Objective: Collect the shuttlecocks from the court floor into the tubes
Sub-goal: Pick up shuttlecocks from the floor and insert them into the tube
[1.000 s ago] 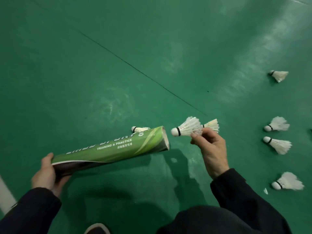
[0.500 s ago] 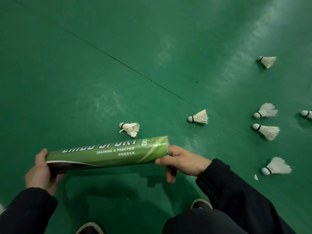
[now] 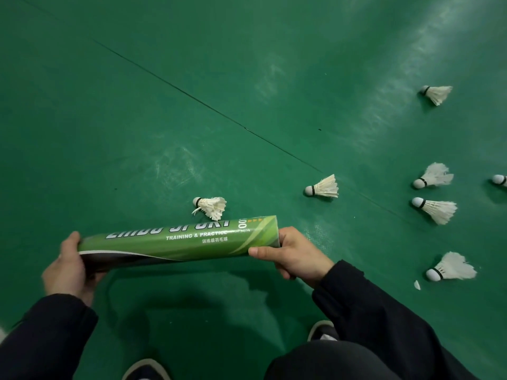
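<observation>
I hold a green shuttlecock tube [image 3: 181,241] level above the green court floor. My left hand [image 3: 68,267] grips its closed left end. My right hand [image 3: 295,253] covers the open right end, thumb along the tube's underside; what lies under the palm is hidden. A ragged white shuttlecock [image 3: 211,207] lies on the floor just beyond the tube. Another shuttlecock [image 3: 323,187] lies to the right of it. Several more shuttlecocks lie further right, among them one far back [image 3: 437,93], one at mid right [image 3: 436,210] and one near me [image 3: 450,268].
A thin dark seam [image 3: 208,108] runs diagonally across the floor. A small white feather scrap [image 3: 417,284] lies by the nearest shuttlecock on the right. My shoes [image 3: 322,330] and dark trouser leg fill the bottom of the view.
One second ago my right hand held a shuttlecock at the tube's mouth. That shuttlecock is no longer visible, and the hand now sits over the tube's open end.
</observation>
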Motion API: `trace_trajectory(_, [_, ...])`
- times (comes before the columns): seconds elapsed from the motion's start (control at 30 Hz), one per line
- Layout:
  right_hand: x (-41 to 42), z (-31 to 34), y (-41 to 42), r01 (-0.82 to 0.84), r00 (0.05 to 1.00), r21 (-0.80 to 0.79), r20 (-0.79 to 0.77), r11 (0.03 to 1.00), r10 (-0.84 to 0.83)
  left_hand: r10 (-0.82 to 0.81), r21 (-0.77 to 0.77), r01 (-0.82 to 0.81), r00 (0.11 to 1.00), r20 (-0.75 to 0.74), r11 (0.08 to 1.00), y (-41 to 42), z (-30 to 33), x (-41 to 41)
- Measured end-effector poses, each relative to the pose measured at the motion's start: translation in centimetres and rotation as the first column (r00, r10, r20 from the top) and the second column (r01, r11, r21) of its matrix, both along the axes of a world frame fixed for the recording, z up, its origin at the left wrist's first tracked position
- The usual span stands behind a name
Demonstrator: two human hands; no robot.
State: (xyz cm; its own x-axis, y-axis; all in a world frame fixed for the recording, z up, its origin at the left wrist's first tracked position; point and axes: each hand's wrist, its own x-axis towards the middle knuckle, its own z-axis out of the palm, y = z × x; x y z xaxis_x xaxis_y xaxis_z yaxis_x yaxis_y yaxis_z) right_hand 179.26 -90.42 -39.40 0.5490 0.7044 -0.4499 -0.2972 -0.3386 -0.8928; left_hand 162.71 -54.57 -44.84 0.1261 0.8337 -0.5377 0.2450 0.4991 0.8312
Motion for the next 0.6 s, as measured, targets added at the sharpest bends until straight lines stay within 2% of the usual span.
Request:
trace_trajectory(0.17, [0.1,-0.4,0.9,-0.032,0.998,0.012,-0.047,0.999,0.032,0.016,-0.026,-0.018,0.997,-0.069,1.000,-0.7,-0.4,-0.9])
trace_trajectory(0.3, [-0.5,-0.7,3.8,0.043,0.993,-0.008,-0.111,0.999,-0.043,0.074,-0.058,-0.081,0.991,-0.110,0.995,0.5,-0.7,-2.3])
trace_trajectory(0.47, [-0.1,0.0,6.4,0.099,0.984,0.095,-0.156,0.991,-0.083,-0.016,-0.244,0.003,0.998,-0.053,0.970,2.4,-0.9,-5.0])
trace_trajectory(0.53, [-0.1,0.8,6.4,0.083,0.983,0.160,-0.177,0.984,-0.054,-0.035,-0.249,0.010,0.995,-0.093,0.968,3.2,-0.9,-6.0])
trace_trajectory(0.6, [-0.1,1.6,6.3,0.082,0.990,0.224,-0.133,0.971,-0.053,-0.006,-0.224,-0.024,0.991,-0.131,0.974,3.9,-1.1,-6.8])
